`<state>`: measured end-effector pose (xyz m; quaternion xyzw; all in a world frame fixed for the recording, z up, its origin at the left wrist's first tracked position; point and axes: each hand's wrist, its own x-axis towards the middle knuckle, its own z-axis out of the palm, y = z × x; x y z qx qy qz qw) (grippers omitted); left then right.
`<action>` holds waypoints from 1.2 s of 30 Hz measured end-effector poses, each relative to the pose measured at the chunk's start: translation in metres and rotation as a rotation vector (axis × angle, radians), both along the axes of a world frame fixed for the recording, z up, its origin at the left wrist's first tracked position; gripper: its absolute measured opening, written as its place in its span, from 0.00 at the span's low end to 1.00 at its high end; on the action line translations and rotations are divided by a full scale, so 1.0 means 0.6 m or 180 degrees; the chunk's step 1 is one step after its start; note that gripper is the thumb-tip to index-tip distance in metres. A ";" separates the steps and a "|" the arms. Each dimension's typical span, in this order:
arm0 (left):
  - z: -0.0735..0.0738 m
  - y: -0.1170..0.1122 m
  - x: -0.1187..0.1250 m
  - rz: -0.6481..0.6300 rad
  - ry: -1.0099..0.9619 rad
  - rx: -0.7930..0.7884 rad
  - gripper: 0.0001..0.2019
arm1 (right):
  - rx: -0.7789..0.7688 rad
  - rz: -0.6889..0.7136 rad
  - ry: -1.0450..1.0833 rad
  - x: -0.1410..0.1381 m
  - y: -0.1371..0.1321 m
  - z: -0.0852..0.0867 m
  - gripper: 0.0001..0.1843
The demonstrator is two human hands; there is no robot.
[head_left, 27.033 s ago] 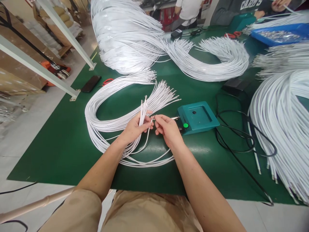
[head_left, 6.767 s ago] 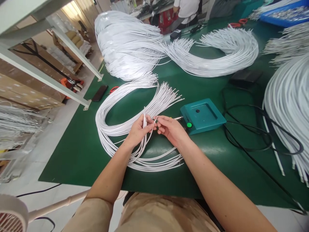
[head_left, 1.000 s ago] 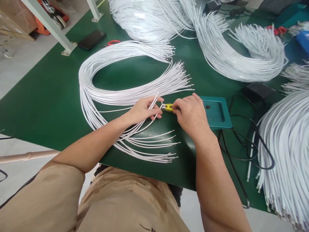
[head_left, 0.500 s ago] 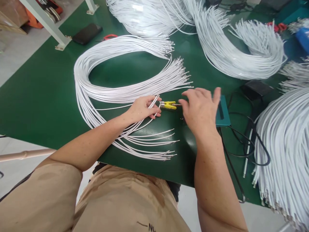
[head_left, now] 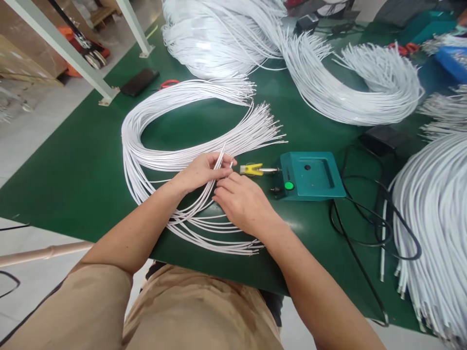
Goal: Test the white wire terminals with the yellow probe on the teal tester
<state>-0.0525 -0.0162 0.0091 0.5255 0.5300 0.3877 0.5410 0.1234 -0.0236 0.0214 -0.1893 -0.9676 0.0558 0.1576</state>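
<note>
White wires [head_left: 221, 151] clamped in the left hand [head_left: 199, 173], right hand [head_left: 241, 203] grip unclear; small fan [head_left: 226, 236] lies lower centre, big coil [head_left: 130, 146] unworked above

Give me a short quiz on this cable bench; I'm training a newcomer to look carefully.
1. True or false: the right hand holds the yellow clip.
2. What colour is the round button on the teal box? A red, B green, C blue.
3. Which hand grips the small bunch of white cables?
Key: 1 false, the clip sticks out from the box's side, clear of that hand; 2 B; 3 the left hand.
</note>
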 end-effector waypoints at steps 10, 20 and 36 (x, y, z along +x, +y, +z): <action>0.023 -0.001 -0.018 -0.0639 0.0010 -0.0396 0.26 | -0.2590 -0.1046 -0.0025 0.001 -0.004 0.017 0.16; 0.037 -0.011 -0.013 -0.0575 0.0289 -0.0208 0.31 | -0.4195 -0.1654 0.2185 0.001 0.026 -0.003 0.13; 0.009 -0.016 0.032 0.0156 -0.0361 -0.0112 0.14 | -0.5201 -0.1557 0.3548 0.001 0.034 -0.004 0.10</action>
